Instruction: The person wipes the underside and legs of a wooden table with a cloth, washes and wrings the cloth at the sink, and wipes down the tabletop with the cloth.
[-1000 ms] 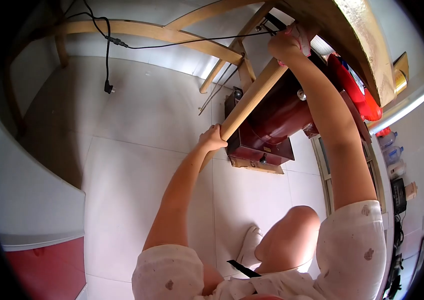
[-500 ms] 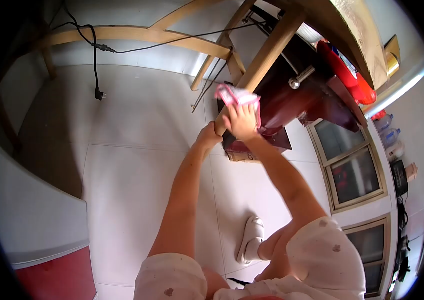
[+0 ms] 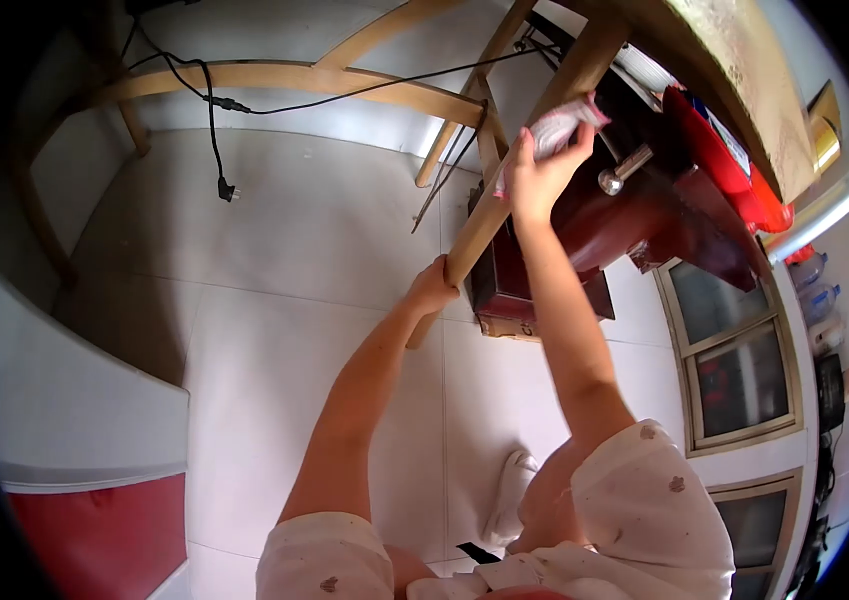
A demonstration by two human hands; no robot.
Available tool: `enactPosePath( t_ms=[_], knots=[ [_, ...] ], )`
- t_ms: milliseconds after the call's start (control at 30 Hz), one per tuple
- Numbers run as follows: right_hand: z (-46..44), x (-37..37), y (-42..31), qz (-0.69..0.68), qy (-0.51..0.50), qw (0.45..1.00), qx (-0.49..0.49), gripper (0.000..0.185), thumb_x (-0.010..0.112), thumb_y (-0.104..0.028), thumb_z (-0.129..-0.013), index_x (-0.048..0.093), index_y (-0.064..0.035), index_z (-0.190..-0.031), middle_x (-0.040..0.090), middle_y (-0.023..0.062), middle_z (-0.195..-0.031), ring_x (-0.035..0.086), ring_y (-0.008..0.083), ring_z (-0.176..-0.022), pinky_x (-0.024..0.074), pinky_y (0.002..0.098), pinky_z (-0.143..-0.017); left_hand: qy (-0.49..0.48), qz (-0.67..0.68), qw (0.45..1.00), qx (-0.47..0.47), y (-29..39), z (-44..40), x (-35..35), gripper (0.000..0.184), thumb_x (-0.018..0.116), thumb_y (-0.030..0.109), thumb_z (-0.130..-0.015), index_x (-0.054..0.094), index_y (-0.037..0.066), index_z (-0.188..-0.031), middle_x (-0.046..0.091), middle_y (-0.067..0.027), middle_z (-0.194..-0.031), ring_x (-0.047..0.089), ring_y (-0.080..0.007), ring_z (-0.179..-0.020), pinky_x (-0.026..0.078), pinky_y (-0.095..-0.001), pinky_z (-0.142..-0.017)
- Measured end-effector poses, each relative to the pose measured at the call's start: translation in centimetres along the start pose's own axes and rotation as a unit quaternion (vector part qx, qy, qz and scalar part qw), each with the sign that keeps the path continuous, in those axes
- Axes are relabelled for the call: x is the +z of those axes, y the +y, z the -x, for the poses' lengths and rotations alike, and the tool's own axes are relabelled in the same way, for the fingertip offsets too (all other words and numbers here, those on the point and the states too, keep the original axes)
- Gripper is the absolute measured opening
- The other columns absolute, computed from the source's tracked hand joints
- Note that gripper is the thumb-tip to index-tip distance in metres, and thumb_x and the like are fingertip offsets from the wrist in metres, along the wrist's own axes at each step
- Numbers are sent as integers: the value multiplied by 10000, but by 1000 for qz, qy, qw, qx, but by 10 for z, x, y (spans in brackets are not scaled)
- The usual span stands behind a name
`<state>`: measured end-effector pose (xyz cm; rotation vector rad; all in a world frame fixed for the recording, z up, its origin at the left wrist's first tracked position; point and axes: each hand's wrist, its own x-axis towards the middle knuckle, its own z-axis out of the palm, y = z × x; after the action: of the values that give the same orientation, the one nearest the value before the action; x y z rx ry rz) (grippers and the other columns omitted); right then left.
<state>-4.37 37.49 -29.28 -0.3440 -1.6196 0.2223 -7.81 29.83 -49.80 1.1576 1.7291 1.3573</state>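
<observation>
A slanting wooden table leg (image 3: 485, 228) runs up to the underside of a worn tabletop (image 3: 734, 80). My left hand (image 3: 433, 284) is wrapped round the lower part of this leg. Higher up, my right hand (image 3: 544, 180) grips a pink and white cloth (image 3: 556, 128) and presses it against the leg. The cloth is bunched, and part of it hangs below the thumb along the wood. Just right of the right hand is dark red wooden furniture (image 3: 584, 225) with a round metal knob (image 3: 611, 181).
A black cable with a plug (image 3: 228, 190) hangs from a wooden crossbar (image 3: 274, 75). Red plastic basins (image 3: 709, 150) sit under the tabletop. Framed glass cabinet doors (image 3: 741, 385) stand at the right, a white and red cabinet (image 3: 94, 430) at the left. Pale tiles (image 3: 314, 380) cover the floor.
My right hand has slid the cloth up the leg, away from my left hand. My left hand keeps its hold low on the leg. The whole view has shifted slightly.
</observation>
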Motion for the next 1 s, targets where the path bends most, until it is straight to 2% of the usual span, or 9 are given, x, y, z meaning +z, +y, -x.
enactPosePath(
  t_ms=[133, 200, 267, 367, 500, 600, 767, 933, 1000],
  knots=[
    [42, 3, 10, -15, -11, 990, 140, 587, 605, -118, -743, 297, 19, -1224, 454, 180, -1126, 467, 233, -1009, 356, 326, -875, 3, -22, 1000, 0, -1, 1, 4, 590, 601, 144, -615, 381, 18, -1147, 544, -200, -1002, 517, -351, -948, 415, -388, -797],
    [82, 1, 15, -44, -18, 980, 193, 516, 584, -145, -760, 347, 4, -1193, 508, 154, -1047, 508, 229, -923, 390, 333, -816, 13, -18, 1000, 18, -8, -4, 4, 549, 610, 161, -612, 414, 16, -1104, 550, -215, -980, 520, -374, -926, 423, -398, -774],
    [137, 5, 33, -15, -10, 974, 224, 529, 585, -148, -755, 333, 10, -1192, 501, 160, -1055, 505, 234, -938, 386, 331, -822, 69, 28, 988, 132, -31, -14, 17, 588, 633, 218, -625, 411, 28, -1134, 550, -212, -1005, 519, -366, -943, 426, -391, -776],
    [176, -11, 23, -72, -92, 941, 317, 527, 613, -169, -738, 338, 43, -1135, 487, 232, -1048, 491, 332, -987, 377, 358, -832, 19, 13, 996, 87, -23, -2, 8, 657, 667, 234, -629, 375, 41, -1184, 547, -186, -1045, 522, -346, -964, 430, -389, -774],
    [156, -16, 52, -111, -150, 969, 162, 629, 608, -111, -737, 249, 46, -1229, 427, 208, -1156, 466, 287, -1035, 367, 337, -860, -37, 84, 992, 92, -15, 2, -1, 706, 691, 170, -617, 340, 37, -1214, 528, -169, -1091, 507, -331, -1001, 417, -376, -808],
    [87, -7, 35, -136, -106, 974, 149, 560, 579, -96, -764, 273, 12, -1221, 461, 157, -1112, 474, 212, -1002, 378, 314, -850, -25, 24, 996, 80, -39, -9, 6, 745, 693, 175, -652, 286, 61, -1266, 507, -142, -1107, 487, -242, -1027, 389, -314, -854],
    [-23, -2, 6, -137, -95, 975, 148, 486, 597, -118, -758, 345, 28, -1147, 495, 102, -1028, 489, 165, -918, 391, 286, -821, -36, 16, 997, 62, -20, 1, -5, 736, 684, 157, -653, 285, 44, -1261, 505, -148, -1101, 482, -270, -1031, 378, -326, -869],
    [-4, 0, 10, -163, -94, 963, 191, 523, 592, -100, -722, 335, 19, -1162, 487, 105, -1014, 486, 162, -911, 396, 296, -813, -37, 3, 998, 51, -16, 5, -8, 733, 680, 154, -653, 285, 37, -1259, 502, -150, -1106, 483, -273, -1036, 377, -331, -871],
    [48, 1, 15, -140, -67, 979, 128, 659, 563, -44, -698, 225, -18, -1264, 431, 123, -1115, 461, 203, -992, 372, 308, -864, -34, 3, 997, 64, -21, 2, -6, 725, 684, 164, -654, 295, 40, -1253, 500, -151, -1113, 486, -270, -1034, 380, -330, -870]
  ],
)
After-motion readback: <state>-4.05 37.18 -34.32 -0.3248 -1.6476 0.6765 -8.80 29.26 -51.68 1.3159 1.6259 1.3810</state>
